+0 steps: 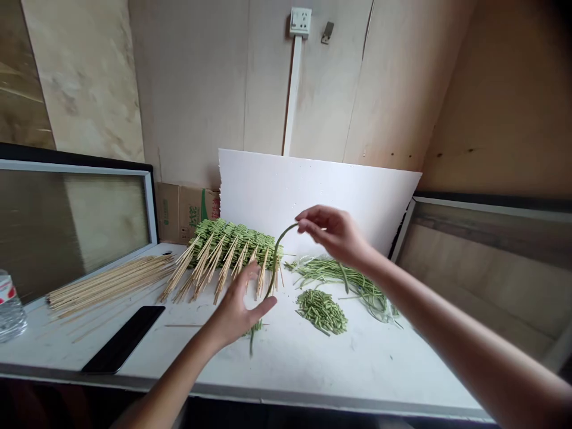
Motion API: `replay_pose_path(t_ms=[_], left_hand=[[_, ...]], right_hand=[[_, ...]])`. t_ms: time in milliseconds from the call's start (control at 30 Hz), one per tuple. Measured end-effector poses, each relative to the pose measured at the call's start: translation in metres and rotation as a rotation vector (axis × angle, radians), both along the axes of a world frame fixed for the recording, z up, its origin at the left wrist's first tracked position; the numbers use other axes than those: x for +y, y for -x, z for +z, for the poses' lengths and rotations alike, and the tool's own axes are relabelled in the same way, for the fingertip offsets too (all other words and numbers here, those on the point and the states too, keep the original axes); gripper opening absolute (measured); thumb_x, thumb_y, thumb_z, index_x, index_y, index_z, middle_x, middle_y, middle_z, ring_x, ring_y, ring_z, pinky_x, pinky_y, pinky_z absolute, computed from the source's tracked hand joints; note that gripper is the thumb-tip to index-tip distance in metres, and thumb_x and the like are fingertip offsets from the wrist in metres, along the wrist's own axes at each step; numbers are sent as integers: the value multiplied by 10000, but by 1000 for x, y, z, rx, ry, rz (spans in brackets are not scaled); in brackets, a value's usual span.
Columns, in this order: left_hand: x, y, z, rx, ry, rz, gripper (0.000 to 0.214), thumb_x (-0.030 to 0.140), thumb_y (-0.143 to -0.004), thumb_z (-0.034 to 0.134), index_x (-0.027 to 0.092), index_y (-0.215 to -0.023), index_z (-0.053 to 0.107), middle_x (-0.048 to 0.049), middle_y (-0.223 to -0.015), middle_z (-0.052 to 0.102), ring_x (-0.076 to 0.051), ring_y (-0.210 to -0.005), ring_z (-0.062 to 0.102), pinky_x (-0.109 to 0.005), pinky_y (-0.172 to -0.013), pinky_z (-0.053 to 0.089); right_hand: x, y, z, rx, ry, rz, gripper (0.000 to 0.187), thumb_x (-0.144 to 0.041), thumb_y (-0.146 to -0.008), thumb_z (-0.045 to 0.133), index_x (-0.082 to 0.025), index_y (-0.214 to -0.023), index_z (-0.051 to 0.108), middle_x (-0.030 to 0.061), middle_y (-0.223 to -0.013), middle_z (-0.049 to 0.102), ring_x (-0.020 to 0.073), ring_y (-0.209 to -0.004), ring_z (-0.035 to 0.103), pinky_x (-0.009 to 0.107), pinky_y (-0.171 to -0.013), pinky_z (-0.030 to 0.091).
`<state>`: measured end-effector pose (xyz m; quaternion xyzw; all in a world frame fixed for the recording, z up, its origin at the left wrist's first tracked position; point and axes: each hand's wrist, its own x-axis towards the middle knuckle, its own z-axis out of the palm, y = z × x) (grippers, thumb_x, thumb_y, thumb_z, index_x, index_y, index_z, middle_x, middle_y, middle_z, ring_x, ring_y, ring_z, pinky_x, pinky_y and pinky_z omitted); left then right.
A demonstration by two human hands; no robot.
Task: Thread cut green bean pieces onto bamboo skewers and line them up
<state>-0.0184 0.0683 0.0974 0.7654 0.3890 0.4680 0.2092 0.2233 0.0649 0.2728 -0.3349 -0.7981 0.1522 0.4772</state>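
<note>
My right hand (333, 232) pinches the upper end of a long green bean (276, 253) that arcs down toward my left hand (239, 310). My left hand hovers over the white table (313, 363) with fingers partly spread, thumb and fingers around the bean's lower part. Short bean pieces (254, 330) lie under it. Behind them lies a pile of skewers loaded with green bean pieces (227, 247). A heap of cut bean pieces (322, 311) and a bundle of long beans (344, 277) lie to the right.
Bare bamboo skewers (107, 283) lie at the left, a black phone (123, 339) near the front edge, a water bottle (9, 307) at far left. A white board (357, 196) leans on the wall, a cardboard box (183, 208) beside it.
</note>
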Motion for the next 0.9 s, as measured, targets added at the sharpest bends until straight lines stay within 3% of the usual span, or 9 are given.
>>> replay_pose_path(t_ms=[67,100,167,267,333,467,600,700,900], left_hand=[[5,-4,-2,33,111,-172,399,530,-1020,503,229,-1228,663,-115,-1187,732,-246,-1065,710,-367,-904,570],[8,-1,-3,36,146,-199,429,509,-1059,402,203,-1083,702,-89,-968,764,-218,-891,734,-338,-801,579],[17,15,-4,40,100,-69,458,450,-1080,330,184,-975,688,-36,-717,702,-182,-632,670,-290,-608,521],[32,51,2,160,-173,229,243,253,-1006,456,187,-1016,689,-52,-890,748,-208,-805,696,-296,-704,507],[43,72,4,260,-310,319,264,90,-911,463,188,-1010,687,-60,-1008,755,-228,-963,696,-311,-811,497],[63,88,-9,468,-399,392,294,16,-860,474,179,-955,700,-83,-963,731,-243,-920,657,-348,-865,462],[70,81,-41,626,-270,310,285,19,-858,508,178,-973,714,-119,-1031,675,-303,-1063,603,-428,-964,419],[58,74,-53,622,-103,201,576,68,-794,638,225,-1347,603,-139,-1312,577,-349,-1268,498,-454,-1053,377],[13,70,-23,595,288,-14,864,307,-672,876,336,-1463,532,-73,-1516,453,-375,-1340,477,-400,-1062,431]], right_hand=[[-14,14,-12,0,65,47,323,-506,-916,702,-214,-1043,753,50,-861,739,114,-624,553,262,-519,429],[-21,16,-16,-2,87,56,326,-505,-917,701,-216,-1058,756,48,-844,735,120,-623,556,265,-512,422],[-34,14,-23,-33,105,41,324,-493,-921,697,-225,-1093,760,43,-823,732,134,-627,569,274,-519,421],[-52,-4,-37,-193,81,-73,268,-468,-914,703,-275,-1078,789,20,-734,717,145,-559,556,290,-509,407],[-62,-19,-53,-279,117,-111,198,-453,-897,721,-319,-1013,811,31,-792,748,172,-580,600,307,-531,434],[-71,-41,-103,-350,212,-214,209,-462,-931,648,-353,-844,803,43,-737,735,232,-627,633,342,-581,460],[-71,-40,-152,-207,237,-231,186,-467,-881,695,-344,-791,802,64,-741,729,241,-609,631,352,-580,485],[-70,-27,-172,-232,236,-219,215,-460,-912,656,-334,-843,815,68,-795,731,229,-600,636,345,-553,488],[-63,0,-178,-337,217,-307,283,-393,-1004,545,-268,-1035,798,80,-932,718,188,-621,623,333,-601,485]])
